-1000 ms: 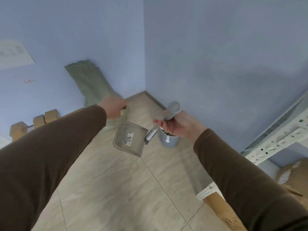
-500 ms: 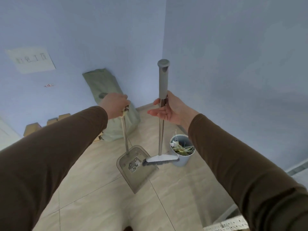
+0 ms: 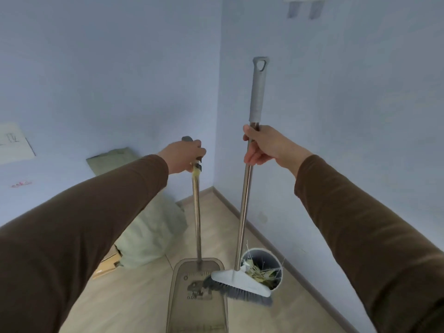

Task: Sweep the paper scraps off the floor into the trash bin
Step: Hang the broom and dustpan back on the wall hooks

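Both long handles have come up higher since a moment ago, and the right hand (image 3: 269, 147), which lay flat and open against the pole then, now has its fingers curled around it. That hand holds the long shiny metal broom with a grey grip and a white head (image 3: 242, 281) just under the grey grip, and the pole stands almost straight up. The broom's grey bristles touch the see-through grey plastic dustpan on a long metal pole (image 3: 198, 294). The broom head is in front of the small round grey trash bin (image 3: 276, 259), so part of the bin is hidden. The bin sits on the floor close to the wall on the right, and it has paper scraps (image 3: 260, 272) and thin sticks inside. The left hand (image 3: 183, 157) is wrapped tight around the top of the dustpan's pole. The pan hangs low over the pale tiled floor (image 3: 134, 296), just left of the bin. Both arms wear brown sleeves (image 3: 360, 224). Behind the dustpan, a pale green sack (image 3: 146, 234) leans in the corner of the blue walls (image 3: 108, 68). A white paper sign (image 3: 13, 146) is stuck on the left wall.
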The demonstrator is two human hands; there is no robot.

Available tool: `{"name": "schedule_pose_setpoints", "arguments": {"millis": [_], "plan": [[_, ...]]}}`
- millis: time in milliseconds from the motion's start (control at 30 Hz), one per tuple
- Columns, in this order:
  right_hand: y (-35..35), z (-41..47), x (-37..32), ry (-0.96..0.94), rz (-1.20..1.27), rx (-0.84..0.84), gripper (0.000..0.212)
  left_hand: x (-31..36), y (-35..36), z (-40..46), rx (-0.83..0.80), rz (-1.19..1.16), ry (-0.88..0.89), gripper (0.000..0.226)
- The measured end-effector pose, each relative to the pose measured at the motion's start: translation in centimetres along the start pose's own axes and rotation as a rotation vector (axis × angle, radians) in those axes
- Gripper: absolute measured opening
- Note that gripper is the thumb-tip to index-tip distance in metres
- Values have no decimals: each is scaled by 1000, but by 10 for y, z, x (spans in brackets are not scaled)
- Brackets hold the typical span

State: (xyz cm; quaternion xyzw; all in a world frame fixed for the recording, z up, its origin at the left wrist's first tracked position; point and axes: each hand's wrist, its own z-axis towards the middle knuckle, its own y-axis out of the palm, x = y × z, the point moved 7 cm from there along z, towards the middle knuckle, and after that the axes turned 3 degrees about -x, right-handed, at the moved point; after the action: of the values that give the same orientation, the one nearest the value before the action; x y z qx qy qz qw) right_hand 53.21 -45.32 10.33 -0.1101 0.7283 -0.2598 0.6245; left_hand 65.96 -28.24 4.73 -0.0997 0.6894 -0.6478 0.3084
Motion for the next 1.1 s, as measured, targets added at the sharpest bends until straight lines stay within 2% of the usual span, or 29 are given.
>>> {"name": "schedule_pose_setpoints", "arguments": {"millis": [133,200,267,400,467,533,700,800,967,1100], "plan": [[-51,47,-8,-65,-434,226,66,-12,-14,71,54,-229,72,32],[-75,70,-7,-96,-499,328,77,-18,-23,104,71,-300,61,37],[-96,93,-3,-168,-429,369,73,-24,-33,134,101,-374,54,36],[-141,127,2,-294,41,426,59,-31,-50,190,240,-596,56,26],[-161,140,-4,-340,160,460,57,-33,-55,213,331,-730,21,28],[-179,153,-15,-395,199,498,55,-32,-61,233,419,-874,-18,38],[-221,191,-25,-447,348,573,48,-44,-88,278,667,-1194,-73,86],[-242,216,-19,-432,489,599,45,-56,-110,306,793,-1423,-79,96],[-271,248,-6,-397,538,647,44,-77,-118,368,769,-1719,-109,79],[-299,276,4,-377,511,715,43,-92,-114,419,731,-1715,-84,67]]}}
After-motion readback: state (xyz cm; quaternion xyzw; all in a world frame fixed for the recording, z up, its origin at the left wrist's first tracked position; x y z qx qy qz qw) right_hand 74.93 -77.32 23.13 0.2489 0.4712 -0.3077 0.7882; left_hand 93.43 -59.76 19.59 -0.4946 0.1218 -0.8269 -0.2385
